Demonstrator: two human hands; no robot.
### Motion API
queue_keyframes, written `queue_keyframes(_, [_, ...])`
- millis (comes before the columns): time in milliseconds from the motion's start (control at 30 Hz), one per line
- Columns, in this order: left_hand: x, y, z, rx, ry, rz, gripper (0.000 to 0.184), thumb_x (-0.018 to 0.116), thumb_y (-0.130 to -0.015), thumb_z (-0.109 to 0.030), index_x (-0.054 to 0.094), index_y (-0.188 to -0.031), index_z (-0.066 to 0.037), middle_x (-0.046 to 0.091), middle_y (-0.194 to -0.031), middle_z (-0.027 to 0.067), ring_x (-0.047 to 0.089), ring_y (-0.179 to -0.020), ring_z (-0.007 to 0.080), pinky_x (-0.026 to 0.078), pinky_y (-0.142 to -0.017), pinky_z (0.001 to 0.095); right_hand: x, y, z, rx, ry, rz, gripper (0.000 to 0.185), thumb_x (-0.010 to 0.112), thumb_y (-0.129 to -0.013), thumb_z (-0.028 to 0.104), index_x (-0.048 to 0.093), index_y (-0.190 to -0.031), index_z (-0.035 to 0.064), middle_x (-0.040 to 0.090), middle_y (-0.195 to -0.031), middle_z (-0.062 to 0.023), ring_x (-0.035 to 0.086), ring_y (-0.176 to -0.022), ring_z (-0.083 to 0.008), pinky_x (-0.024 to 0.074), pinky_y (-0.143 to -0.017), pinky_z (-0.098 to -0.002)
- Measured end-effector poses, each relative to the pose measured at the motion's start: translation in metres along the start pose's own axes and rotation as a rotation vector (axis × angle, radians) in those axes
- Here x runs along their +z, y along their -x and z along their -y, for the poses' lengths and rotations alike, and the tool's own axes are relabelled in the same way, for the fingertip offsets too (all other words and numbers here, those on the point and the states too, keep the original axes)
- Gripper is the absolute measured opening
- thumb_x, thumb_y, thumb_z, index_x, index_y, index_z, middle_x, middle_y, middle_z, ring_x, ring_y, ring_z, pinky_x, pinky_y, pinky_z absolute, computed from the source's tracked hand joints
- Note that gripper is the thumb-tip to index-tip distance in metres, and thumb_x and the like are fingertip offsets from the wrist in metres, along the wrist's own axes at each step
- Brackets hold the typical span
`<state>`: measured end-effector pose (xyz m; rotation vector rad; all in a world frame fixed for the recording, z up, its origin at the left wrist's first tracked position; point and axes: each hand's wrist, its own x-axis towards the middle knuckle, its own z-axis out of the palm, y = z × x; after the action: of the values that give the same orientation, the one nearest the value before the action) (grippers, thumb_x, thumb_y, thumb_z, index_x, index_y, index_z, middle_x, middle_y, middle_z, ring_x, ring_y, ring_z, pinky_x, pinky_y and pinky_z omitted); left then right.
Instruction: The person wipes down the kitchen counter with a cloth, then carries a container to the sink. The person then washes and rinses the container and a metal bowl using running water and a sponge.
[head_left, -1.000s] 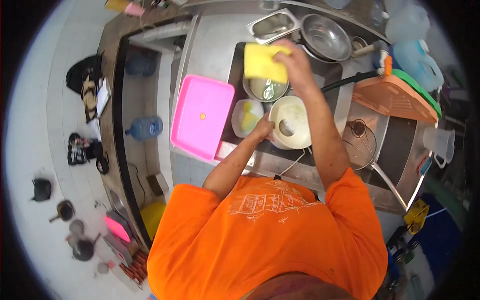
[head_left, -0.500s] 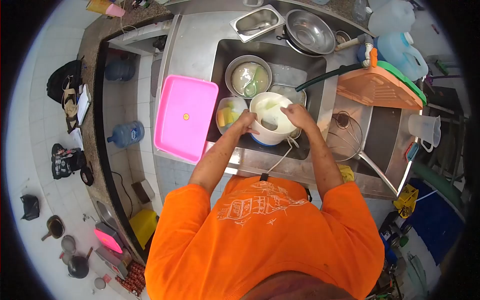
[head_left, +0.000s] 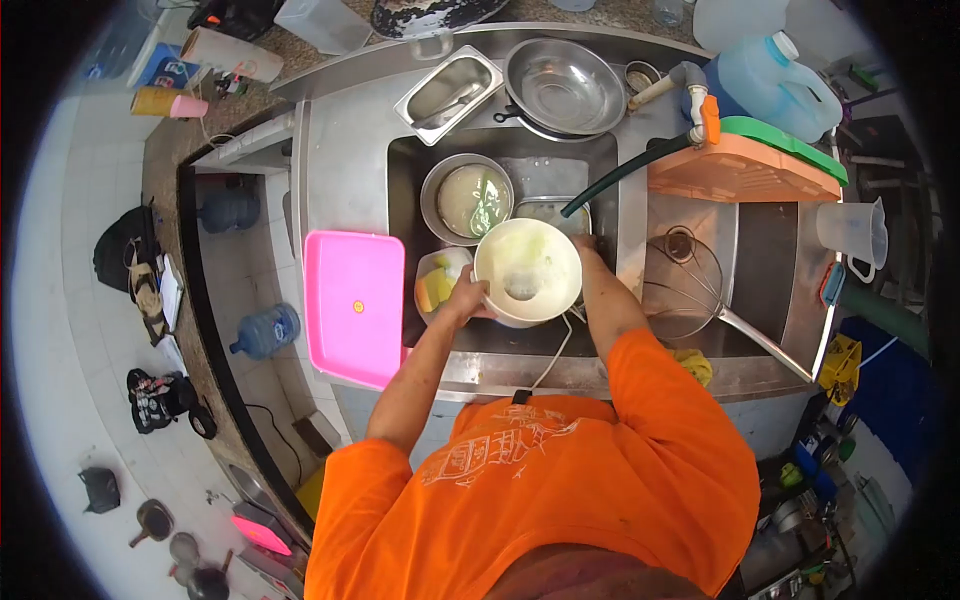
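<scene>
A white deep bowl (head_left: 545, 255) with pale green smears inside is held over the sink, its opening turned up toward me. My left hand (head_left: 468, 298) grips its left side, thumb near the rim and fingers underneath. My right hand (head_left: 586, 245) is at the bowl's far right side; its fingers are hidden behind the bowl. Beyond the bowl, a round metal pot (head_left: 432, 212) holds cloudy liquid and a green translucent utensil (head_left: 490, 205). A white container (head_left: 458, 258) with yellow and orange pieces sits left of the bowl, close to my left hand.
A pink tray (head_left: 355, 290) rests left of the sink (head_left: 403, 165). Behind are a steel pan (head_left: 460, 85) and a metal bowl (head_left: 565, 85). A dark green hose (head_left: 630, 172) hangs over the sink from the right. A large whisk (head_left: 730, 315) lies across the right basin.
My right hand has moved from the bowl's near inner rim to its far right side, out of sight. The bowl is turned more toward me. The camera view has shifted.
</scene>
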<state>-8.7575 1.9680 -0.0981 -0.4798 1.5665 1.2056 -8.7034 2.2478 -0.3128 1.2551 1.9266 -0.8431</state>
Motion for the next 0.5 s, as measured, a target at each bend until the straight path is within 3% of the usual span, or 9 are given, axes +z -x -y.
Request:
queue_keyframes(133, [0.007,0.024,0.004,-0.047,0.000,-0.034,0.072,0.049,-0.079,-0.004,0.019,-0.143,-0.014,0.050,-0.122,0.0209,0.063,-0.095,0.0336,0.061,-0.069,0.0464,0.017,-0.018,-0.007,0.020,-0.029,-0.060,0.038,0.052,-0.086,0.022,0.061,-0.117,0.0011,0.058,-0.122,-0.0210,0.054,-0.116,-0.0373,0.0407,-0.102,-0.0432])
queue_keyframes(267, [0.007,0.040,0.011,-0.033,0.032,-0.038,0.071,0.048,-0.080,-0.005,0.017,-0.143,-0.016,0.054,-0.116,0.0204,0.066,-0.089,0.0307,0.061,-0.067,0.0453,0.006,-0.006,-0.008,-0.035,-0.015,-0.075,0.037,0.051,-0.087,0.023,0.061,-0.115,-0.0001,0.059,-0.120,-0.0217,0.056,-0.114,-0.0359,0.0464,-0.096,-0.0440])
queue_keyframes(367, [0.006,0.049,0.019,-0.041,0.090,-0.046,0.073,0.047,-0.079,-0.004,0.014,-0.143,-0.014,0.054,-0.117,0.0208,0.066,-0.089,0.0314,0.060,-0.068,0.0453,-0.031,0.045,0.013,0.116,-0.275,-0.120,0.038,0.056,-0.085,0.026,0.062,-0.112,0.0005,0.062,-0.115,-0.0218,0.059,-0.110,-0.0370,0.0482,-0.093,-0.0460])
queue_keyframes(500, [0.007,0.065,0.016,-0.003,0.115,-0.057,0.071,0.047,-0.077,-0.003,0.016,-0.140,-0.012,0.053,-0.118,0.0217,0.065,-0.091,0.0340,0.060,-0.069,0.0456,-0.051,0.079,0.029,-0.138,-0.166,-0.145,0.038,0.063,-0.081,0.032,0.065,-0.112,0.0103,0.060,-0.117,-0.0205,0.057,-0.109,-0.0398,0.0468,-0.093,-0.0470])
